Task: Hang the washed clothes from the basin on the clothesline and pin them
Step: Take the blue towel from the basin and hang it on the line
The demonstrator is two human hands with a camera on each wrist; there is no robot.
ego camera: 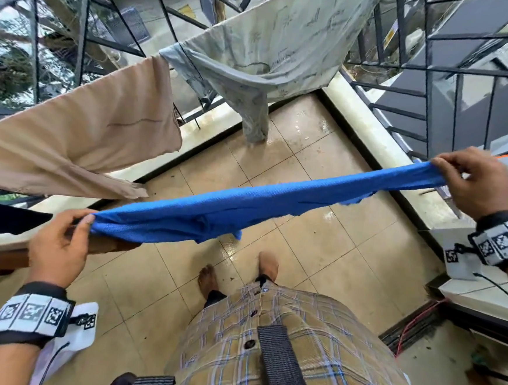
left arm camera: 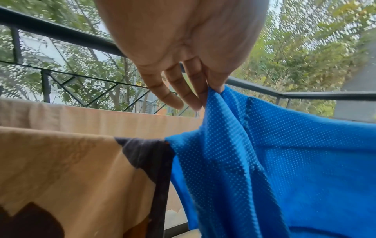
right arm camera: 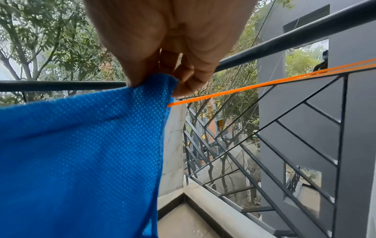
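A blue mesh garment [ego camera: 245, 204] is stretched between both hands along the orange clothesline [right arm camera: 254, 87]. My left hand [ego camera: 60, 238] pinches its left end [left arm camera: 219, 103] between thumb and forefinger, the other fingers straight. My right hand [ego camera: 472, 182] pinches the right end [right arm camera: 154, 87], where the line comes out from under the cloth. The garment hangs down on both sides in the wrist views. No pins or basin are in view.
A tan cloth [ego camera: 77, 142] and a pale printed garment [ego camera: 267, 50] hang on a farther line. A tan and dark garment [left arm camera: 81, 177] hangs just left of the blue one. Black metal railing [right arm camera: 305, 145] and a low ledge [ego camera: 381, 147] bound the wet tiled balcony floor [ego camera: 318, 243].
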